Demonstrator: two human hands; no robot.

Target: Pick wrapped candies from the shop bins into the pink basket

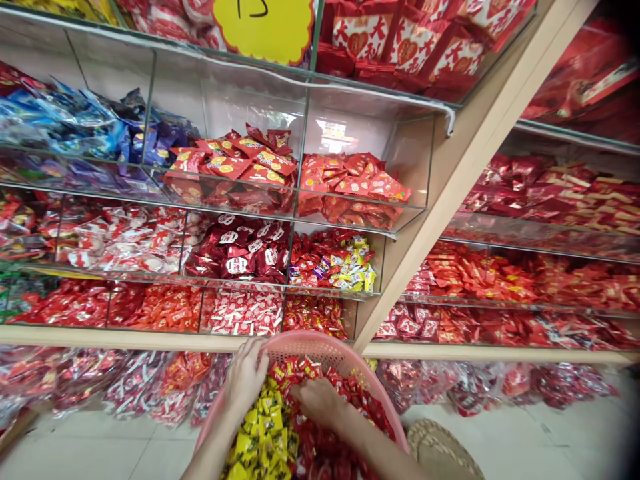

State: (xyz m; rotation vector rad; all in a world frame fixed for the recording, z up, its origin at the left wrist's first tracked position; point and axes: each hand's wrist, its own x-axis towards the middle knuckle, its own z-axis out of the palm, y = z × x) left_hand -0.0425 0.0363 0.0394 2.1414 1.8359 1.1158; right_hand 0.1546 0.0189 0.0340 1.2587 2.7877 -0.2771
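Observation:
A pink plastic basket (345, 350) full of small wrapped candies stands low in front of me, against the bottom of the shelves. My left hand (247, 375) is closed over its left rim near the back. Yellow-wrapped candies (267, 427) fill the left part of the basket, red-wrapped candies (367, 403) the right part. My right hand (316, 400) reaches into the basket, its fingers curled down among the candies. Its fingertips are hidden, so whatever they hold does not show.
Glass-fronted shelves rise ahead, with red candy packets (355, 187), blue packets (55, 127) and dark red packets (240, 250). A slanting wooden post (480, 133) divides them. Bagged candies (143, 383) lie beneath. A woven-looking tan object (440, 443) sits right of the basket on the tiled floor (115, 443).

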